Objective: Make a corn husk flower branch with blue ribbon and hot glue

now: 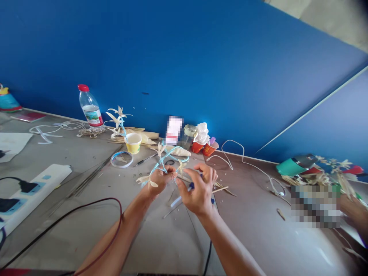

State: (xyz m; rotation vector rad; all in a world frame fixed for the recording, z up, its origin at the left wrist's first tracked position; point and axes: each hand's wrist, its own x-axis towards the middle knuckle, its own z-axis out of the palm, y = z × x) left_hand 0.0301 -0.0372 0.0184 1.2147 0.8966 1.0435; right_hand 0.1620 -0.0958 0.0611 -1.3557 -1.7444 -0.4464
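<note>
My left hand (160,179) is closed, thumb against fingers, on a craft flower stem (162,161) wrapped in light-blue tape. Pale dried-husk petals stick out of the stem above and beside the hand. Close to its fingertips stands a small pale husk flower (181,167). My right hand (199,188) is curled beside that flower, with thumb and index finger brought near each other. Whatever lies between those fingertips is too small to make out. Under the hands, a translucent strip (176,201) and thin sticks lie on the table.
A yellow paper cup (133,144) holds another husk flower stem. Nearby are a tape roll (122,159), a pen (145,160), a water bottle (91,109) and red cups (210,147). A power strip (37,195) lies left; a dark cable crosses my left forearm. Another person's hand (353,214) is far right.
</note>
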